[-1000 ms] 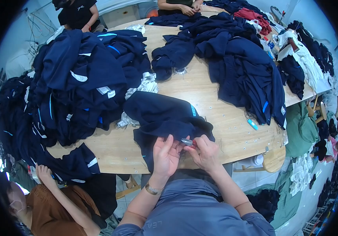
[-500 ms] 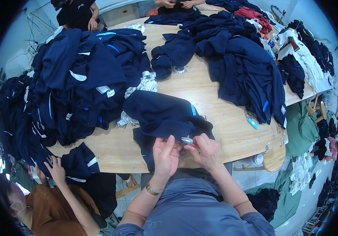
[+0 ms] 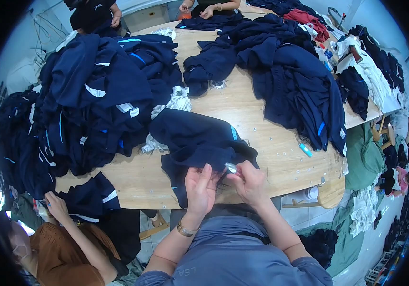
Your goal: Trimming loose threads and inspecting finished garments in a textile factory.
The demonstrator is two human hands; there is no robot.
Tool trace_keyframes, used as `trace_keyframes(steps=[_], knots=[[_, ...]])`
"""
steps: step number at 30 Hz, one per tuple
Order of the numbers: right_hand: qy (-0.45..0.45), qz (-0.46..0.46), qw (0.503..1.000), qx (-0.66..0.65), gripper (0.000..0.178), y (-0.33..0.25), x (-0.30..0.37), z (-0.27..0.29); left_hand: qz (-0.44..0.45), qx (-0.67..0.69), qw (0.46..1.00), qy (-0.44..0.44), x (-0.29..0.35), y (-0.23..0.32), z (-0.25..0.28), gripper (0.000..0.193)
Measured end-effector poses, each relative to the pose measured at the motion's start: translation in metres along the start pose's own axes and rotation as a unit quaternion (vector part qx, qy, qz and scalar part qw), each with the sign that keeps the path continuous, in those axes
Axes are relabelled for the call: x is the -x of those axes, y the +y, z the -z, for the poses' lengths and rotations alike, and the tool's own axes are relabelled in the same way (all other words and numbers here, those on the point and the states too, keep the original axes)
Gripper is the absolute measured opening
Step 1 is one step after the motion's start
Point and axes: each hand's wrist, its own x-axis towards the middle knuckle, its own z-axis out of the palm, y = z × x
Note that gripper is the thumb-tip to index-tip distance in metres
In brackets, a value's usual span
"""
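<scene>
A navy garment (image 3: 199, 136) with a light blue stripe lies bunched on the table's near side. My left hand (image 3: 200, 190) is at its near edge, fingers curled on the cloth and one digit raised; the fingertips' exact hold is partly hidden. Close on its right, my right hand (image 3: 249, 183) is closed around a small shiny metal tool, which looks like thread snips (image 3: 231, 168). Its blades point up and left over the garment, and a dark bit of cloth shows between my hands.
Navy garments form a big pile (image 3: 104, 81) at left and another (image 3: 295, 81) at right on the wooden table (image 3: 242, 107). A turquoise marker-like item (image 3: 305, 149) lies at right. A co-worker's hand (image 3: 56, 205) handles navy cloth at lower left; two people stand beyond the table.
The snips have tilted and shifted slightly right; my hands stay almost in place. The lower-left co-worker's hand has moved down and left. The far person's hands have moved apart.
</scene>
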Motion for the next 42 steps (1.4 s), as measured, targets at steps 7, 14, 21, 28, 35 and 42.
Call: trace_keyframes(steps=[7, 14, 21, 28, 35, 42], knots=[[0.078, -0.094, 0.980, -0.159, 0.023, -0.019, -0.006, -0.008, 0.004, 0.025, 1.000, -0.005, 0.002, 0.000, -0.002, 0.025], [0.083, -0.035, 0.978, -0.190, 0.017, -0.018, -0.010, -0.012, -0.029, -0.025, 0.999, -0.016, 0.004, -0.005, 0.005, 0.024], [0.087, -0.193, 0.951, -0.224, 0.018, -0.016, -0.006, -0.005, -0.033, -0.039, 0.999, 0.015, 0.002, -0.002, -0.003, 0.023], [0.015, -0.052, 0.995, -0.079, 0.032, -0.003, 0.001, -0.006, -0.005, 0.015, 1.000, 0.027, 0.000, 0.001, 0.002, 0.018], [0.002, -0.008, 1.000, -0.023, 0.033, -0.003, -0.004, -0.005, -0.006, 0.016, 1.000, 0.024, 0.000, 0.000, 0.001, 0.020], [0.013, -0.060, 0.996, -0.069, 0.030, -0.006, -0.005, -0.004, -0.004, 0.018, 1.000, 0.011, 0.002, 0.003, 0.001, 0.021]])
